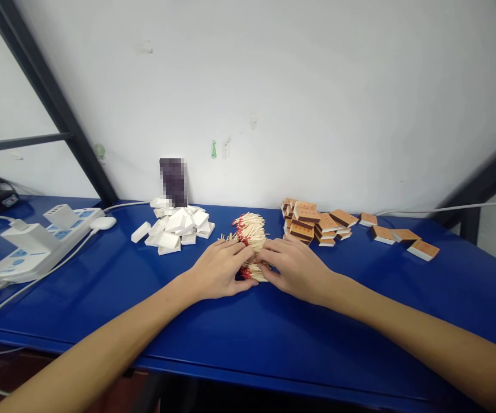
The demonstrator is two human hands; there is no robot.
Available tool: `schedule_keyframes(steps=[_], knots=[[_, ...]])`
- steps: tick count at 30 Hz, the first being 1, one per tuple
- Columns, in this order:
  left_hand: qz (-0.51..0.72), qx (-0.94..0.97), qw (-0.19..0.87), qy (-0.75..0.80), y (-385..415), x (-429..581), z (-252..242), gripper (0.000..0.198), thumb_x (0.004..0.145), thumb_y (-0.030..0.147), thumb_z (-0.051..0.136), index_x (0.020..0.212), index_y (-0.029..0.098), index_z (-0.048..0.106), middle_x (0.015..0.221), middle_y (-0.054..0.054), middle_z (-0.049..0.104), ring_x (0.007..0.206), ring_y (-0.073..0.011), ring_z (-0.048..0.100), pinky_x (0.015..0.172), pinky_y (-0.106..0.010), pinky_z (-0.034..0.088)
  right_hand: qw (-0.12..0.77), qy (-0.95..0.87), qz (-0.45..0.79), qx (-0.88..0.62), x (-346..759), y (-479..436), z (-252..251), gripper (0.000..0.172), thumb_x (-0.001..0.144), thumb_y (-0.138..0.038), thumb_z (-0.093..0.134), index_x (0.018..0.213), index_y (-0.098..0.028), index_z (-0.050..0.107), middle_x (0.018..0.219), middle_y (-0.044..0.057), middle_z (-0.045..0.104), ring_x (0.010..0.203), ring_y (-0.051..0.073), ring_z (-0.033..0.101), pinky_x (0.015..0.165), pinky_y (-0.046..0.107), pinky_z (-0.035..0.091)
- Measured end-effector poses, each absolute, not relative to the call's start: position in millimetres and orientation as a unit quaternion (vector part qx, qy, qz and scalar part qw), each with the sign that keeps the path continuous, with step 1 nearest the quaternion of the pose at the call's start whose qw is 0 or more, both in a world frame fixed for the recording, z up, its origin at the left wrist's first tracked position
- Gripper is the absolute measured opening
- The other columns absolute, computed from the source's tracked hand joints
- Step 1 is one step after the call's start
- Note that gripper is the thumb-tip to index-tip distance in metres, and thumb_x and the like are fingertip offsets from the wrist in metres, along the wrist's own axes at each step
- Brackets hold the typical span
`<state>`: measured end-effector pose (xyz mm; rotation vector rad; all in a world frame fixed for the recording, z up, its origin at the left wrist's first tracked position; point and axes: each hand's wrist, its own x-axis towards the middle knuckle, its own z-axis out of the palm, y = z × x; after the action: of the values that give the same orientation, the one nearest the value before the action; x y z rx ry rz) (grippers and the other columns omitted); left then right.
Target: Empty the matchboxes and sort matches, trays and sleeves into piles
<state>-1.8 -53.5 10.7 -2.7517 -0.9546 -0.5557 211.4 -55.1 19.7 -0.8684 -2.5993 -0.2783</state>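
Note:
A heap of red-tipped matchsticks (pixel 251 229) lies in the middle of the blue table (pixel 248 338). My left hand (pixel 219 268) and my right hand (pixel 293 267) close in on the near end of the heap from either side, fingers curled around a bunch of matches. To the left of the heap sits a pile of white inner trays (pixel 174 226). To the right lies a pile of orange-topped matchbox sleeves (pixel 312 223), with a few more boxes (pixel 402 238) scattered further right.
White power strips (pixel 36 241) with plugs and cables lie at the table's left end. A dark blurred object (pixel 173 180) stands against the white wall behind the trays. Black metal struts run at both sides.

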Motion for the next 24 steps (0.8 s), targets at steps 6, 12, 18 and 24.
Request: schedule_keyframes(steps=[6,12,18,24], knots=[[-0.179,-0.926,0.086,-0.320,-55,-2,10,0.035,0.087,0.049,0.062,0.100,0.018,0.054,0.093,-0.006,0.066,0.087,-0.0240,0.065,0.079,-0.038,0.048,0.220,-0.915,-0.104,-0.321,226,-59,30,0.024,0.097,-0.022,0.046,0.088,-0.017,0.067,0.081,0.006,0.067,0.076,0.019,0.060,0.070,0.033,0.038],[-0.173,-0.926,0.082,-0.327,-57,0,11,0.035,0.085,0.049,0.062,0.099,0.018,0.055,0.093,-0.006,0.066,0.086,-0.0240,0.063,0.080,-0.038,0.047,0.148,-0.898,-0.050,-0.412,287,-81,37,0.032,0.095,-0.043,0.052,0.115,-0.021,0.063,0.114,0.012,0.068,0.101,0.028,0.064,0.084,0.042,0.049],[-0.178,-0.930,0.081,-0.311,-58,0,12,0.032,0.084,0.046,0.061,0.098,0.018,0.055,0.091,-0.005,0.064,0.084,-0.0224,0.062,0.076,-0.036,0.046,0.108,-0.884,0.043,-0.452,311,-96,16,0.039,0.091,-0.045,0.057,0.124,-0.025,0.060,0.116,0.010,0.067,0.103,0.029,0.066,0.086,0.046,0.054],[-0.192,-0.932,0.091,-0.294,-59,-1,11,0.037,0.083,0.049,0.061,0.101,0.017,0.056,0.094,-0.007,0.064,0.086,-0.0239,0.062,0.079,-0.038,0.047,0.263,-0.869,0.069,-0.414,289,-84,17,0.037,0.087,-0.036,0.064,0.122,-0.024,0.063,0.114,0.010,0.069,0.101,0.026,0.067,0.088,0.044,0.056]])
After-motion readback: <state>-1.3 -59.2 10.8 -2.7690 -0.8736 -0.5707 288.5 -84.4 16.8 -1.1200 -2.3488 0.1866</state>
